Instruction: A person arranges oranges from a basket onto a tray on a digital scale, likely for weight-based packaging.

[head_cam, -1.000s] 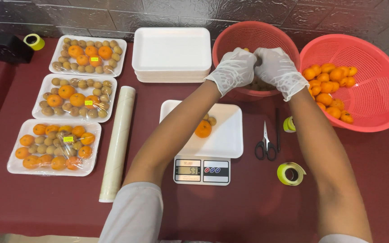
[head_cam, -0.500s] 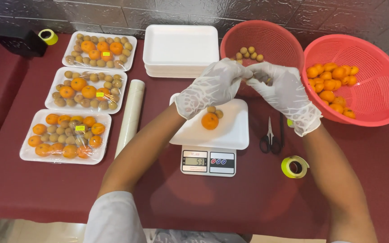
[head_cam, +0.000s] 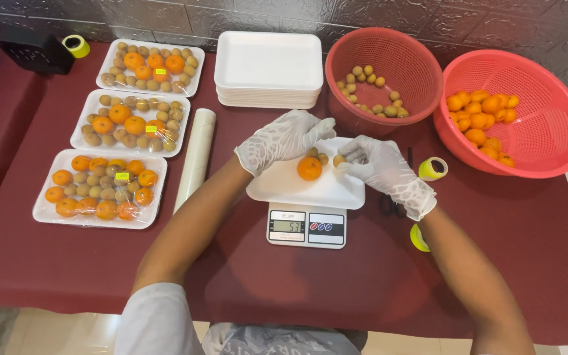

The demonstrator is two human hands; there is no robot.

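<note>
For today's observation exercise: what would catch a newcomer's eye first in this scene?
Two gloved hands, left hand and right hand, meet over a white foam tray on a digital scale, beside one orange fruit. At the right stand two red baskets: the pink-red basket of orange fruits and the darker basket of small brown fruits. Three wrapped fruit trays line the left.

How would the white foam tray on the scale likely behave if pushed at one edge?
The white foam tray looks thin and light, so it would probably slide easily. It overhangs the small scale on both sides, so pressing an edge might tip it. The orange fruit and small brown fruits on it are round and could roll.
</note>
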